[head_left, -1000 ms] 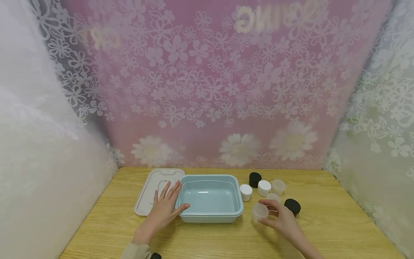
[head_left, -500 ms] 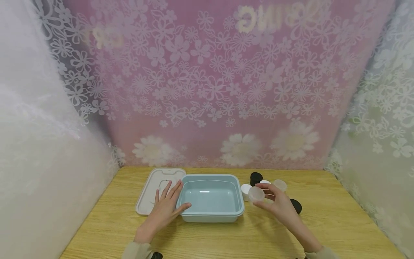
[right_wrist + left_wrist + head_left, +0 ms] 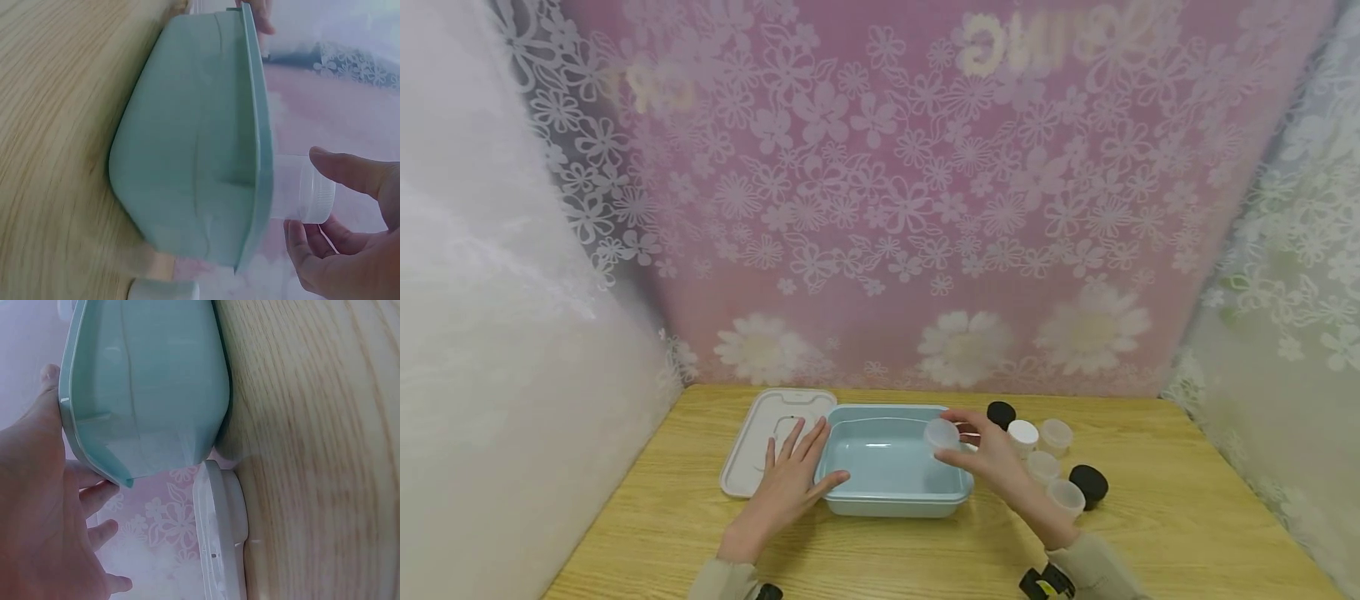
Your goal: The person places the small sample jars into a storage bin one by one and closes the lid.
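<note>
A pale blue plastic basin stands on the wooden table. My left hand rests on its left rim with fingers spread, thumb along the near side. In the left wrist view the thumb lies over the rim. My right hand pinches a clear jar by its ridged screw lid, between thumb and fingertips. The jar is over the right part of the basin, its lower end behind the basin's rim in the right wrist view. A flat whitish lid lies left of the basin, partly under the left hand.
Right of the basin stand two black-lidded jars, one at the back and one nearer, a white jar and several clear jars. Another white lid shows beside the basin. Floral curtains enclose the table.
My right hand has carried the clear jar left and up from the table among the other jars to over the basin. My left hand has stayed on the rim.
</note>
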### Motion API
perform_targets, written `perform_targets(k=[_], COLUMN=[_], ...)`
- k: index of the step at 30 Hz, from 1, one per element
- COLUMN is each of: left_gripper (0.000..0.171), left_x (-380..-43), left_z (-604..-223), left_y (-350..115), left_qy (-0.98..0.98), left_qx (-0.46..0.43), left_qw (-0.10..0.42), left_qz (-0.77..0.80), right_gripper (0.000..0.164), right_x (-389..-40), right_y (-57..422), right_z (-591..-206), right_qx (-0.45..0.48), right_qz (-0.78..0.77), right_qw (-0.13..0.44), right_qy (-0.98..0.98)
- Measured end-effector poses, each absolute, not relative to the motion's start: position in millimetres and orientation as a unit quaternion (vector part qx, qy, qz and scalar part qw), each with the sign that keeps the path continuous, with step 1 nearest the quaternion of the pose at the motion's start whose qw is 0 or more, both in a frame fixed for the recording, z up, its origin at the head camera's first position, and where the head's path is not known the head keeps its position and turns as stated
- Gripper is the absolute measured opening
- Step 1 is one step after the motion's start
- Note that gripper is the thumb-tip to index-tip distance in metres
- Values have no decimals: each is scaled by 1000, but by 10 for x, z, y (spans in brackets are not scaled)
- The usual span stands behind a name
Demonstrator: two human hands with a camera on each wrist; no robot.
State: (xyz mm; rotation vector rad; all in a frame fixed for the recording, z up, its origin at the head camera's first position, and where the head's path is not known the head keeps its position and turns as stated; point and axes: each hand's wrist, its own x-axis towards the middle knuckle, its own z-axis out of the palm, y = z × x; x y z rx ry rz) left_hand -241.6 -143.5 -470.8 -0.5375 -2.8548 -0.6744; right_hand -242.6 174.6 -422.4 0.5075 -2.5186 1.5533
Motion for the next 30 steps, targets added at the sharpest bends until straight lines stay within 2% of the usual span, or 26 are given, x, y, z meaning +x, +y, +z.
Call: perform_targets(k=[9,16,20,30], left_gripper=[80,60,56,53], left_x=[-2402,-2379,-2378,-2383], left_z=[-4700,-4654,-4648,-4666], left_y=[-1431,-1438,-1443,-1454], left_qy=[-951,-954,-956,-953], left_qx=[-196,-192,-189,-199], left_qw=[111,126,123,133], left_qz=[-212,-195,-189,-185], right_gripper=[51,50,50,48], right_x=[-2614,-2712,-2736,-2779], right_y=[1348,1110,979,675], right_z=[-4364,-4435,-4467,-4528], right_qx=[185,201,224,281], right_qz=[505,488,469,435], right_qw=[52,45,34,-46], right_qy=[-842,-848,-853,-854])
